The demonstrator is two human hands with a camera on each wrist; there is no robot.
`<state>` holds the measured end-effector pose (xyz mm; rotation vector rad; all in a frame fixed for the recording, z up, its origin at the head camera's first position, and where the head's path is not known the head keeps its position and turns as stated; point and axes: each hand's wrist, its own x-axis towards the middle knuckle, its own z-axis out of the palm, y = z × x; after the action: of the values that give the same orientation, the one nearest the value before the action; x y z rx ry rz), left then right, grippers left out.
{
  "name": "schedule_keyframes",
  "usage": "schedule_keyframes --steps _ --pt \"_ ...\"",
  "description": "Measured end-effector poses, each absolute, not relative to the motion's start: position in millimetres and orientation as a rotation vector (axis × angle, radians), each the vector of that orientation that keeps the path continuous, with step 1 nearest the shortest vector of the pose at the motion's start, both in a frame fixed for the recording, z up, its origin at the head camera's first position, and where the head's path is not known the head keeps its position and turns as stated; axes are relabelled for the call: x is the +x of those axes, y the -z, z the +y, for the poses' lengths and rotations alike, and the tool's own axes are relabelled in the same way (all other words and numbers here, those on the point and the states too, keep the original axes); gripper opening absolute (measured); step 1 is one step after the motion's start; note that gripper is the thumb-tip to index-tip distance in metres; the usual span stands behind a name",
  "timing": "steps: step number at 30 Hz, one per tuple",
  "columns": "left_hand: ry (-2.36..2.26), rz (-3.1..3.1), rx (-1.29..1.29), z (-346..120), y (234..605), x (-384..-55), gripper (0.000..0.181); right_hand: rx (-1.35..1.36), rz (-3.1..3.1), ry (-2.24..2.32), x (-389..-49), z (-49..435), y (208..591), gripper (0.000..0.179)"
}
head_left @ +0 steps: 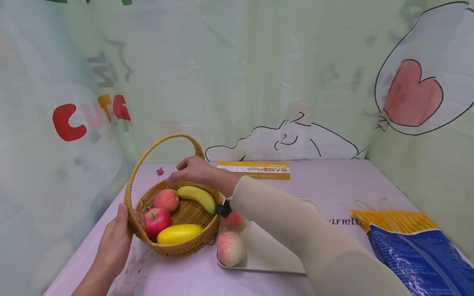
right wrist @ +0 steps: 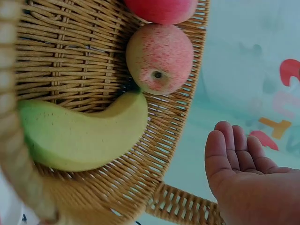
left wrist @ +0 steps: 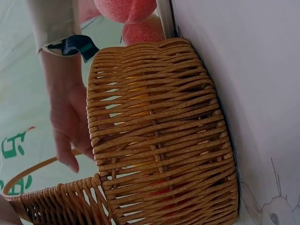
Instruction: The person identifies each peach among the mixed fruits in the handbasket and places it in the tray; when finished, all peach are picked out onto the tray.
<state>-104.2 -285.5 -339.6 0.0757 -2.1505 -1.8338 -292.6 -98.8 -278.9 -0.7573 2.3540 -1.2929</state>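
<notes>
A wicker basket point(head_left: 185, 248) with a tall arched handle stands on the table at left. Inside it lie a banana point(head_left: 196, 196), a smooth yellow oval fruit point(head_left: 180, 234), a red apple point(head_left: 158, 223) and a pinkish speckled fruit point(head_left: 166, 200). My left hand point(head_left: 117, 236) grips the basket's left side at the foot of the handle, fingers partly hidden behind the weave. Over the far rim reaches my right hand point(head_left: 194, 169). Its fingers are loosely bent and hold nothing in the right wrist view, beside the basket rim point(right wrist: 183, 117).
Right of the basket, partly under my right sleeve, is a pale tray point(head_left: 266, 257) with two peaches point(head_left: 230, 248). A yellow pasta box point(head_left: 255, 169) lies behind, a blue and yellow bag point(head_left: 414, 250) at right. A small red item point(head_left: 159, 170) sits at the back left.
</notes>
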Motion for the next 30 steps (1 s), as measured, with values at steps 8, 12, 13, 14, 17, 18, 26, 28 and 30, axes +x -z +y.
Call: schedule_keyframes --steps 8,12,13,14,17,18,26,28,30 --pt "1.803 -2.158 0.06 -283.7 338.4 -104.1 0.059 -0.742 2.399 1.141 -299.9 -116.9 288.0 0.07" --pt "1.786 -2.171 0.065 -283.2 336.5 -104.2 0.06 -0.774 2.422 1.094 -304.0 -127.2 293.0 0.067" --pt "1.774 -2.187 0.077 -283.2 336.0 -104.2 0.061 -0.796 2.416 1.074 -304.8 -130.4 294.6 0.064" --pt "1.762 -2.206 0.097 -283.8 335.7 -104.0 0.061 -0.81 2.418 1.064 -305.1 -133.8 296.6 0.063" --pt "1.739 -2.248 0.147 -283.4 334.9 -105.0 0.06 -0.836 2.435 1.033 -305.0 -141.1 300.9 0.056" --pt "1.747 -2.248 0.153 -282.7 335.1 -105.4 0.06 -0.843 2.44 1.008 -304.7 -142.9 302.0 0.052" --pt "1.794 -2.195 0.098 -280.6 335.6 -105.7 0.059 -0.824 2.512 0.826 -298.9 -154.2 314.9 0.043" --pt "1.781 -2.199 0.106 -281.4 335.5 -105.6 0.059 -0.85 2.518 0.79 -298.0 -157.1 317.5 0.042" --pt "1.768 -2.208 0.122 -282.5 335.2 -105.5 0.06 -0.885 2.533 0.746 -296.9 -160.0 319.7 0.043"
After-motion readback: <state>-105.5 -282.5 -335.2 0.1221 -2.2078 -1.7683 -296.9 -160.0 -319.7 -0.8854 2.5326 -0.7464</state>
